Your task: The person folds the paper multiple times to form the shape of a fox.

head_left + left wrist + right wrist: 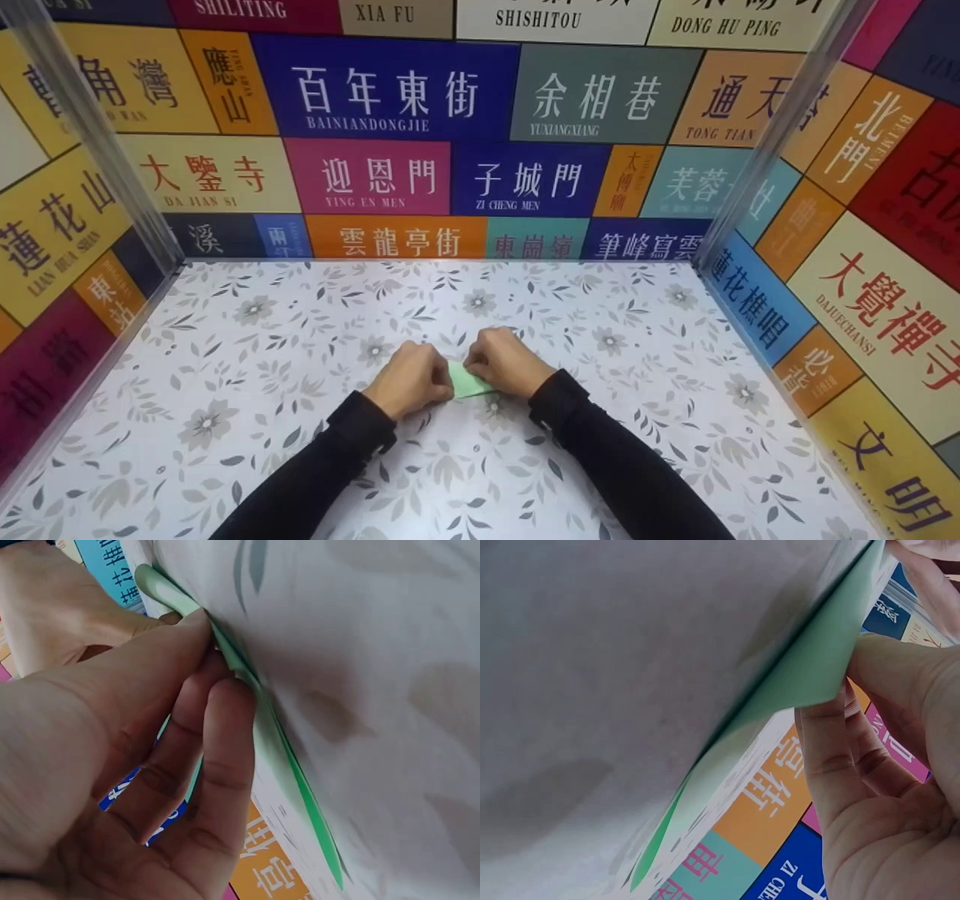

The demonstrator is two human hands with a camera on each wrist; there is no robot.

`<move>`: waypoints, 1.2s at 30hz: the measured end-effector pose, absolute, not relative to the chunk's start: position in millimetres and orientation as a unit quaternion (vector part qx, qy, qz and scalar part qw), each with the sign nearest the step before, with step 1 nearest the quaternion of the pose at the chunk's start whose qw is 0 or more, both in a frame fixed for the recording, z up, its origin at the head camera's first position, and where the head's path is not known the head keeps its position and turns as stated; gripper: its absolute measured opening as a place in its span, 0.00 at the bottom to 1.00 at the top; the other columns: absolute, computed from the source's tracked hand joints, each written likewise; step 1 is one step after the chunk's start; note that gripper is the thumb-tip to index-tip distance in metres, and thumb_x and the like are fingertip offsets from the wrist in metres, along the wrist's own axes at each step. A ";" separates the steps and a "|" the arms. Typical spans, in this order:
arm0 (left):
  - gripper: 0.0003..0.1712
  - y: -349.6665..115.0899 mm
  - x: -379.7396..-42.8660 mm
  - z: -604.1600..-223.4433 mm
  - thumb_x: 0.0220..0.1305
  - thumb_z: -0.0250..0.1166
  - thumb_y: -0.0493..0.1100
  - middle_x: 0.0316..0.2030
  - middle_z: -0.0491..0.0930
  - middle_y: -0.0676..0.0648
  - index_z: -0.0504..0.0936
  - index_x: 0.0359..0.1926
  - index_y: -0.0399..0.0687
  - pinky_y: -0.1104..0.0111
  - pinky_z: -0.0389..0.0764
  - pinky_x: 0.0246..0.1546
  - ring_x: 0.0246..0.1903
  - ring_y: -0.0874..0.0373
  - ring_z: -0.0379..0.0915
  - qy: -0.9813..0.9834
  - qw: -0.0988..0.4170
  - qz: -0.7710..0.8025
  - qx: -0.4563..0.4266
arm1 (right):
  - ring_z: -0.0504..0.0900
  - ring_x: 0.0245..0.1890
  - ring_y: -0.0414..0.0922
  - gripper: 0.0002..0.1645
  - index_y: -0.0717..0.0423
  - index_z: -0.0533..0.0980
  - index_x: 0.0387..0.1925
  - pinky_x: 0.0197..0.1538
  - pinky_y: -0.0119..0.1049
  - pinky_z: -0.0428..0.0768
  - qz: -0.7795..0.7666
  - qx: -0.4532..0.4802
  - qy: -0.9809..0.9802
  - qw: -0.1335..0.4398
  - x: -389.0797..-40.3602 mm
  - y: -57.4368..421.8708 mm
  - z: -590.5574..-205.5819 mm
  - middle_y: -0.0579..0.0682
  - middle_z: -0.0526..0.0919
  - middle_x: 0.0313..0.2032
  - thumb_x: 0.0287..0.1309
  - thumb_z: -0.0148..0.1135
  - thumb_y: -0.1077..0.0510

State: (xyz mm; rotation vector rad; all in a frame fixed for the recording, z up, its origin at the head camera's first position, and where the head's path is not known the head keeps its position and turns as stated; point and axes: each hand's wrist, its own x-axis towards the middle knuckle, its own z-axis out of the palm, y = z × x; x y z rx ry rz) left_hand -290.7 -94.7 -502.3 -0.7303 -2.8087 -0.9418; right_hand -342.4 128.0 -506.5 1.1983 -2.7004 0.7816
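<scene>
Light-green paper [468, 382] spans the gap between two hands at the middle of a floral-patterned tabletop [480, 472], its layers slightly spread in the wrist views. From the left, a black sleeve [315, 472] leads to the left hand [411, 379], thumb and fingertips clamped on the paper's left end. Next comes the right hand [508, 361], thumb and fingers pinching its right end, then another black sleeve [630, 465] and a sign-printed right wall [851, 300].

Left hand [409, 380]: you pinch, curled
Right hand [511, 362]: you pinch, near your left
Left arm [304, 480]: stretched forward, angled inward
Right arm [630, 469]: mirrors your left
</scene>
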 end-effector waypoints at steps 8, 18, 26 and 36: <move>0.11 -104.3 -291.6 -502.8 0.53 0.89 0.33 0.22 0.91 0.53 0.95 0.24 0.49 0.61 0.87 0.38 0.25 0.62 0.80 -0.923 0.025 -0.310 -0.227 | 0.90 0.32 0.48 0.08 0.60 0.96 0.35 0.40 0.36 0.86 0.257 0.389 -0.884 0.039 -341.3 127.6 -506.2 0.53 0.96 0.31 0.61 0.78 0.73; 0.10 -117.3 -291.0 -501.8 0.56 0.88 0.34 0.22 0.91 0.55 0.96 0.26 0.50 0.68 0.83 0.35 0.24 0.66 0.78 -0.920 0.008 -0.321 -0.226 | 0.95 0.37 0.52 0.06 0.60 0.96 0.38 0.46 0.44 0.93 0.255 0.379 -0.889 0.037 -341.3 129.3 -507.8 0.54 0.97 0.33 0.63 0.80 0.71; 0.11 -128.8 -291.2 -500.0 0.56 0.89 0.34 0.22 0.90 0.54 0.95 0.26 0.50 0.68 0.82 0.36 0.25 0.65 0.77 -0.930 -0.018 -0.314 -0.192 | 0.94 0.35 0.49 0.07 0.60 0.96 0.36 0.42 0.40 0.91 0.255 0.375 -0.891 0.035 -340.1 129.7 -505.8 0.53 0.97 0.33 0.64 0.78 0.73; 0.10 -129.7 -286.9 -500.3 0.57 0.87 0.34 0.23 0.90 0.56 0.95 0.27 0.51 0.62 0.85 0.43 0.26 0.64 0.79 -0.934 -0.018 -0.310 -0.177 | 0.93 0.34 0.48 0.08 0.60 0.96 0.37 0.42 0.40 0.91 0.256 0.378 -0.889 0.029 -339.9 125.1 -506.4 0.53 0.97 0.33 0.63 0.78 0.73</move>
